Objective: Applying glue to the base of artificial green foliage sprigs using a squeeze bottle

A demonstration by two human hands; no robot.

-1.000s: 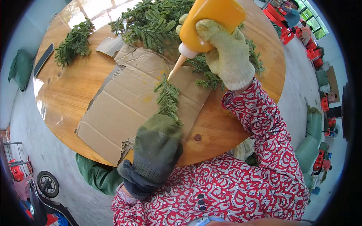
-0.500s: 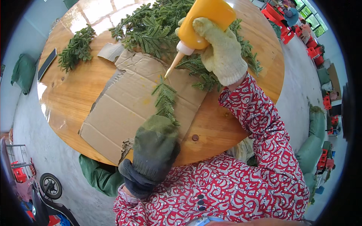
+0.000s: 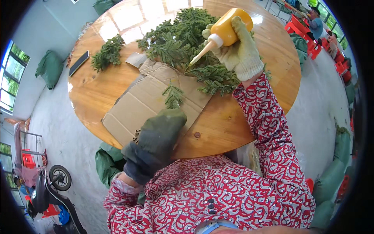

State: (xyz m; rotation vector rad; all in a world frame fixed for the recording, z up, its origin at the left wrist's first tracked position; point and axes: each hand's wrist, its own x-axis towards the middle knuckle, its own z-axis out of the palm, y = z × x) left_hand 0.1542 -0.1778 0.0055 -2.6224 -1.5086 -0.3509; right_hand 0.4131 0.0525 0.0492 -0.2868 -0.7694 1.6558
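My right hand (image 3: 238,51), in a pale yellow-green glove, grips an orange squeeze bottle (image 3: 223,30) with its white nozzle pointing down-left over the green sprigs. My left hand (image 3: 156,141), in a dark green glove, holds the stem end of a small green fir-like sprig (image 3: 173,96) that lies on a flattened cardboard sheet (image 3: 140,103). The nozzle tip is above and to the right of that sprig, apart from it. The cardboard lies on a round wooden table (image 3: 218,124).
A big pile of green sprigs (image 3: 183,39) lies at the table's far middle, a smaller bunch (image 3: 107,52) at the far left beside a dark phone (image 3: 78,62). Green sacks (image 3: 50,67) stand on the floor. A scooter (image 3: 46,191) is parked lower left. Red stools (image 3: 298,27) and a person at far right.
My right hand has lifted the bottle away from the small sprig, toward the far side of the table. My left hand stays on the sprig's stem.
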